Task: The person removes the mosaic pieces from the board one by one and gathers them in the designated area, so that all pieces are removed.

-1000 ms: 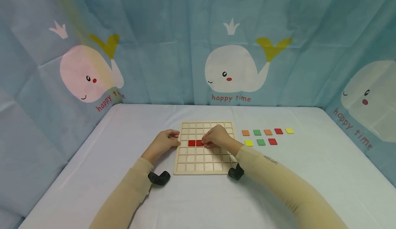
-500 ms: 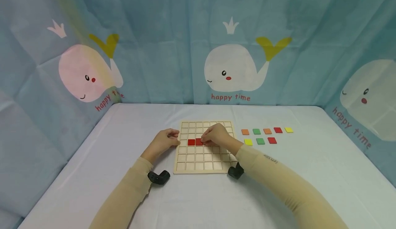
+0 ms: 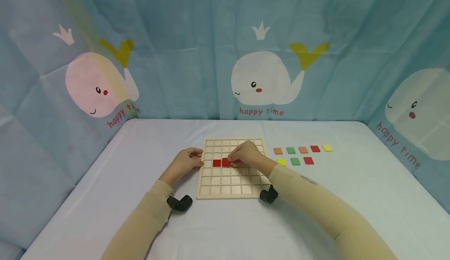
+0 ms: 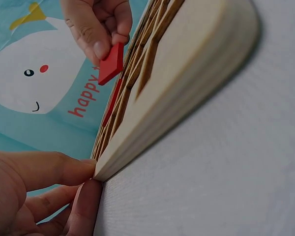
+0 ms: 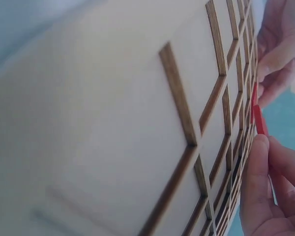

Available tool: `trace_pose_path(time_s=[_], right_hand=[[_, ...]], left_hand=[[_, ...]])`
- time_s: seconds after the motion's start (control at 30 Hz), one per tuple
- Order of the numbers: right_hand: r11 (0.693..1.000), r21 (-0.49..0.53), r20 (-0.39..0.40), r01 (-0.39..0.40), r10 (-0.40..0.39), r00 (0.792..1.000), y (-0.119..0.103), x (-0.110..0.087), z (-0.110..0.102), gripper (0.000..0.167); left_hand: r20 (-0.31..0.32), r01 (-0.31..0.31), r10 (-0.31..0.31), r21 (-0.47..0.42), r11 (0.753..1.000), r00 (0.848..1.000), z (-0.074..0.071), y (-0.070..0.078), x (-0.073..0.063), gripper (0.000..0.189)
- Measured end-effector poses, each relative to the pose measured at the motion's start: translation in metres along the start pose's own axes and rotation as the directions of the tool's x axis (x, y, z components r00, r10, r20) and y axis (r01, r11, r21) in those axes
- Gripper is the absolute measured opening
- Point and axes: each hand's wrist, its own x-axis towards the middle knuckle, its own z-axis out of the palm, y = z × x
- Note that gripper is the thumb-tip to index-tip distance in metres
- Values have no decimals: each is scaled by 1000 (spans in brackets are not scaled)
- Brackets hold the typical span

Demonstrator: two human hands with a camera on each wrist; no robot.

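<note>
A wooden grid board point(image 3: 226, 191) lies on the white table, and a red square tile point(image 3: 216, 163) sits flat in one of its cells. Just right of that tile, my right hand point(image 3: 247, 153) pinches a second red square tile point(image 4: 111, 64) between thumb and fingers. The left wrist view shows this held tile tilted and raised above the grid. My left hand point(image 3: 184, 165) is at the board's left edge; its thumb and a finger point(image 4: 64, 169) grip the rim there. Part of the grid is hidden under my right hand.
Right of the board lie two rows of loose square tiles, among them an orange tile point(image 3: 278, 151), a green tile point(image 3: 295, 161), a red tile point(image 3: 308, 161) and a yellow tile point(image 3: 327, 148). A blue whale-printed curtain point(image 3: 175, 76) hangs behind the table.
The second red tile, flat in line with the first one second ago, is now tilted up in my right fingertips. My left hand stays at the board's edge.
</note>
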Motion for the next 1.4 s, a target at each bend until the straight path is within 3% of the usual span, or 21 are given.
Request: trace_pose_path(time_s=[0.23, 0.67, 1.4], right_hand=[[998, 56, -6, -24, 25, 1000, 3, -7, -12, 16], [1000, -1, -7, 13, -13, 1000, 6, -28, -54, 23], [997, -56, -35, -58, 56, 998, 23, -47, -125, 38]], left_hand=[[11, -10, 10, -5, 1000, 1000, 2, 0, 1, 50], [2, 1, -1, 7, 1000, 1000, -3, 6, 2, 51], [5, -7, 7, -18, 1000, 1000, 0, -3, 4, 51]])
